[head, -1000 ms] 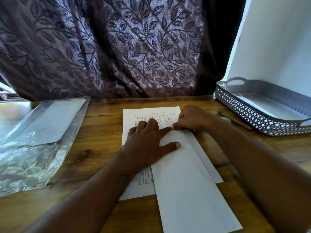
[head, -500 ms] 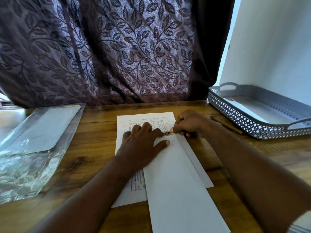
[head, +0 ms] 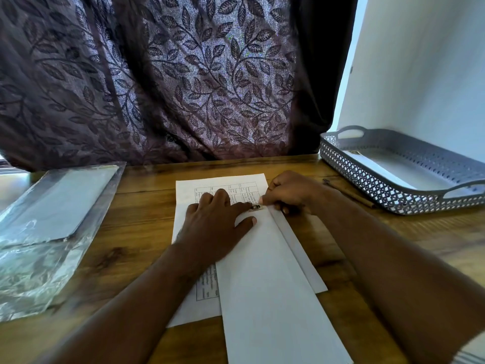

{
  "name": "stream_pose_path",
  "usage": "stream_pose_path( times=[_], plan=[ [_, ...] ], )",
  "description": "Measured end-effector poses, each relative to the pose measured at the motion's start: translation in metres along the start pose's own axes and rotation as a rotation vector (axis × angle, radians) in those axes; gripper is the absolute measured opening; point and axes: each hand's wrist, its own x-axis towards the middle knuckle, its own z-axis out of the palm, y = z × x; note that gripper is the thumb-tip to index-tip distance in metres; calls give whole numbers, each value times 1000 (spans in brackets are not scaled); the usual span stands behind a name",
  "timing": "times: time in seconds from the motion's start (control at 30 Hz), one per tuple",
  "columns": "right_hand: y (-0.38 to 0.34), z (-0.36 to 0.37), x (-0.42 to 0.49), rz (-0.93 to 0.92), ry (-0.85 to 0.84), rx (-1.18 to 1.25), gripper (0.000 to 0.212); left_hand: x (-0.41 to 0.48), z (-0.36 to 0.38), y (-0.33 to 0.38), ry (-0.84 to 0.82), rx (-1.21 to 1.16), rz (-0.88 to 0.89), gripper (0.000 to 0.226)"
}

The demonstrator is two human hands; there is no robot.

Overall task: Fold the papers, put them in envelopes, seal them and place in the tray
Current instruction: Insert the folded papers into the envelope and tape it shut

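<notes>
A person is sitting at a wooden table (head: pixel 136 232). A long white piece (head: pixel 267 285) of paper is lying in the middle of it, running from the near edge up toward the hands. I cannot tell if it is an envelope or a folded sheet. A thin white strip is showing along its right side. It is lying on top of 1 printed sheet (head: pixel 199 187) with a grid of boxes and small words, too small to read.

The left hand (head: pixel 215 224) is lying flat with its fingers spread, pressing down on the top left part of the long white piece and on the printed sheet. The right hand (head: pixel 291 191) is curling its fingers and pinching the top end of the long white piece, just beside the left fingertips. A tiny brown bit (head: pixel 256 207) is sitting right where the 2 hands are meeting.

A grey tray (head: pixel 367 179) with little holes in its walls is standing at the right, well apart from the hands. Something flat and white (head: pixel 393 172) is lying inside it. A thin brown stick (head: pixel 349 193) is lying near the tray. A clear plastic bag (head: pixel 39 232) is lying at the left. A dark curtain (head: pixel 183 74) with leaves is hanging behind the table.
</notes>
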Motion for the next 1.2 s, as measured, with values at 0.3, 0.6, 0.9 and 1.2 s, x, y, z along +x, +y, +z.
stream_pose_path(
  times=[0.3, 0.6, 0.9, 1.2],
  plan=[
    [-1, -4, -2, 4, -49, -10, 18, -2, -4, 2, 40, -6, 11, 51],
    [1, 7, 2, -16, 92, -75, 32, -5, -6, 3, 32, 14, 36, 50],
    [8, 4, 4, 15, 108, 137, 19, -6, -7, 4, 60, 31, -22, 70],
    [11, 8, 1, -42, 112, 76, 25, -8, -17, -1, 73, 24, -95, 70]
  ],
)
